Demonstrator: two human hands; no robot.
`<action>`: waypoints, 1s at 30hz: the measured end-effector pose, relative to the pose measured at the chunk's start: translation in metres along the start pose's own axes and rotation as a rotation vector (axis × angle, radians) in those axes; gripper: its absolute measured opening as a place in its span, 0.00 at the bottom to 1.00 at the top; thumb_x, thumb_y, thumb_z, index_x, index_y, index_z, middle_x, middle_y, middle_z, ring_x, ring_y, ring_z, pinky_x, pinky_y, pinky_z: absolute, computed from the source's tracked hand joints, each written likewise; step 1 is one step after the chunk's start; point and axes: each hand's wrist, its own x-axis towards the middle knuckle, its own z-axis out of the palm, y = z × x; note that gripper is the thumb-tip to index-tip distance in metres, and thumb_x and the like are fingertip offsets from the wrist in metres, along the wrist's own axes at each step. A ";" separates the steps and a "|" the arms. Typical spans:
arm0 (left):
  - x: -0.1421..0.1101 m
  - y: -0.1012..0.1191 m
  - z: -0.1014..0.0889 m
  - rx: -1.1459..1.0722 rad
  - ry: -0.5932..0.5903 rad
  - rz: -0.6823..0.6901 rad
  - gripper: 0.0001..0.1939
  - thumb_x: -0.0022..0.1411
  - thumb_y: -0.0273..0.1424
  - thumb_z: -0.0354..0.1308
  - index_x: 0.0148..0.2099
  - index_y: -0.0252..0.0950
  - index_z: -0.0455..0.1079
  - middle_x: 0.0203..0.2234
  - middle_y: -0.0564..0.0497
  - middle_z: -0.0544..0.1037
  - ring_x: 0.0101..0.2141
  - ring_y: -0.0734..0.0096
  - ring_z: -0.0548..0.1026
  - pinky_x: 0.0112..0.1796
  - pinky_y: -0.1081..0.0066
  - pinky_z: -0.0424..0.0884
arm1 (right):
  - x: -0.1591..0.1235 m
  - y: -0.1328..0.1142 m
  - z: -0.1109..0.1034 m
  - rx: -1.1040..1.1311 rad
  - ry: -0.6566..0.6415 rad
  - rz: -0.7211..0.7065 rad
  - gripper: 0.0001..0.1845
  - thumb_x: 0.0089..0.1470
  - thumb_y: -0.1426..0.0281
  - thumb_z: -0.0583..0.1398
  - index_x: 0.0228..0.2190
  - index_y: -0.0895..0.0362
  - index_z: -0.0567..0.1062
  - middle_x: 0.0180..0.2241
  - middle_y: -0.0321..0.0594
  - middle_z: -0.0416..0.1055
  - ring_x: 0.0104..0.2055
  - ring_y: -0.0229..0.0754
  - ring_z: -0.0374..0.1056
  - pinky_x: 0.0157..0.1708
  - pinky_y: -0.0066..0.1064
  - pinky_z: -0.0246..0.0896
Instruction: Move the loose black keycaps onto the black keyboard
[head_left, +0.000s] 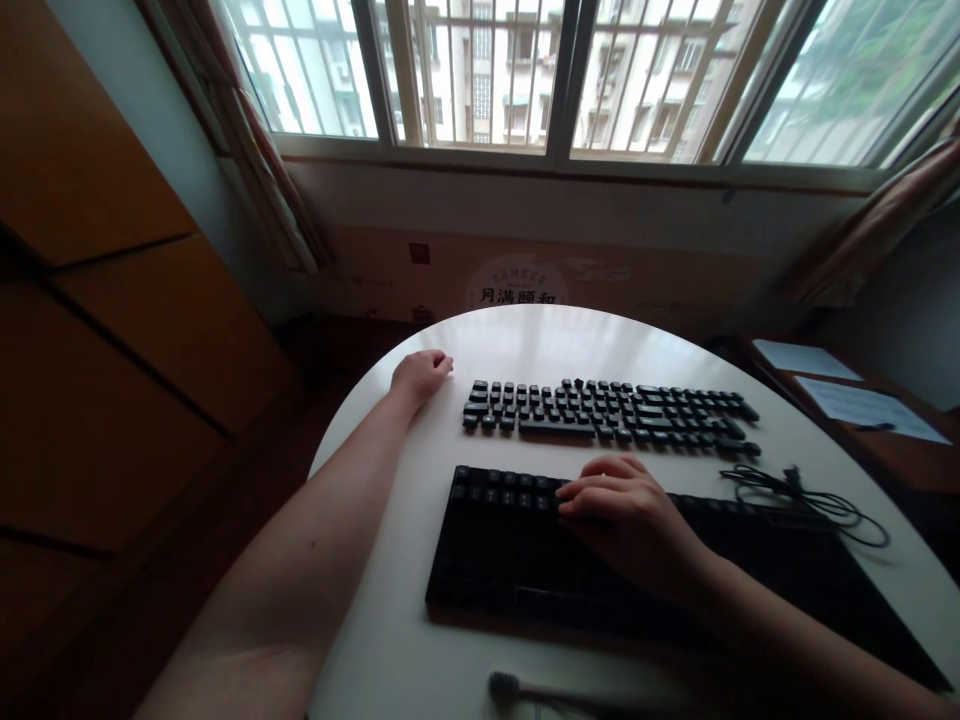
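I have the black keyboard [517, 560] on the near part of the white table [360, 470], its long axis running side to side and slanting nearer towards the right end. Its far edge faces the window [559, 90], and there I make out two rows of keys; the rest of its top is too dark for me to read.

Beyond it, roughly parallel, lie the loose keycaps [556, 428], set out in keyboard order with the long bar on the near side.

The right hand [626, 500] is over the keyboard, fingers bunched and bent, tips at those far rows — whether they pinch a key or only press, I cannot tell. The left hand [424, 374] rests on the table just beyond the left end of the keycaps, fingers curled in together; I cannot see whether they hold anything.

A coiled cable [844, 515] lies by the keyboard's far edge, towards the right, and a brush [504, 687] sits on the near side, bristles to the left.

For writing, I can read 月满颐和 on the tan panel [637, 265] under the window — the arched lettering above it is too blurred, as are the key legends and the papers [870, 405] at right.
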 end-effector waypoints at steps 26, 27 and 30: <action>-0.002 0.002 -0.001 -0.001 -0.003 0.011 0.16 0.65 0.39 0.52 0.37 0.39 0.80 0.35 0.49 0.83 0.37 0.62 0.76 0.33 0.69 0.64 | 0.003 -0.017 -0.002 -0.082 -0.006 0.051 0.10 0.62 0.72 0.61 0.28 0.54 0.79 0.29 0.37 0.76 0.35 0.43 0.65 0.40 0.38 0.56; -0.002 0.002 -0.002 0.000 -0.003 0.011 0.15 0.65 0.39 0.52 0.37 0.39 0.80 0.35 0.49 0.83 0.37 0.62 0.76 0.33 0.69 0.65 | 0.002 -0.016 -0.002 -0.075 -0.007 0.052 0.10 0.62 0.72 0.62 0.28 0.54 0.79 0.28 0.36 0.76 0.34 0.42 0.65 0.40 0.38 0.55; -0.002 0.003 -0.002 -0.001 -0.005 0.012 0.15 0.65 0.39 0.52 0.38 0.39 0.80 0.36 0.49 0.83 0.37 0.63 0.77 0.34 0.70 0.66 | 0.001 -0.015 -0.002 -0.056 -0.014 0.065 0.11 0.62 0.72 0.61 0.27 0.55 0.78 0.27 0.36 0.76 0.33 0.41 0.64 0.39 0.38 0.55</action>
